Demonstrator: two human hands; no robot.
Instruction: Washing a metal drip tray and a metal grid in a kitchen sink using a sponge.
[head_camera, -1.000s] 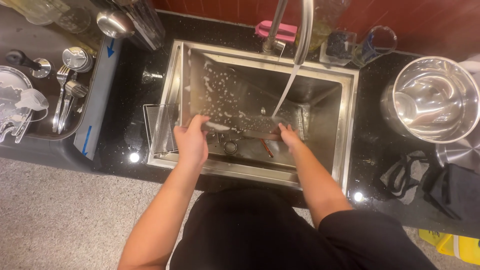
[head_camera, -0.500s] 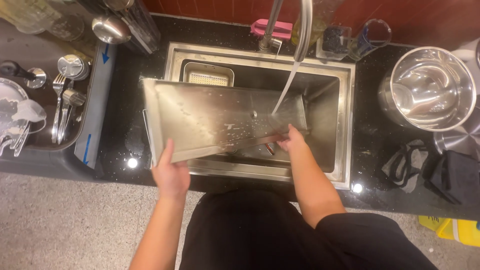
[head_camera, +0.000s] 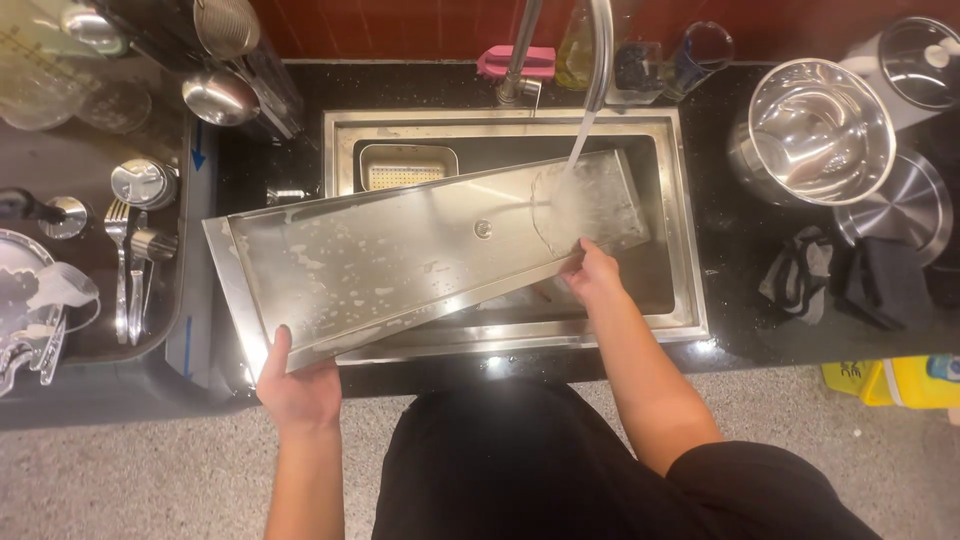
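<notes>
Both arms reach forward from the body, bare from the short black sleeves down. The left hand (head_camera: 300, 390) sits low and close to the body, palm up, thumb hooked over the top and fingers tucked out of sight beneath, clamped tight. The left forearm runs almost straight up to it. The right hand (head_camera: 592, 275) is farther out and higher, knuckles toward me, fingers curled in a grip. The right forearm angles in from the right, elbow bent.
</notes>
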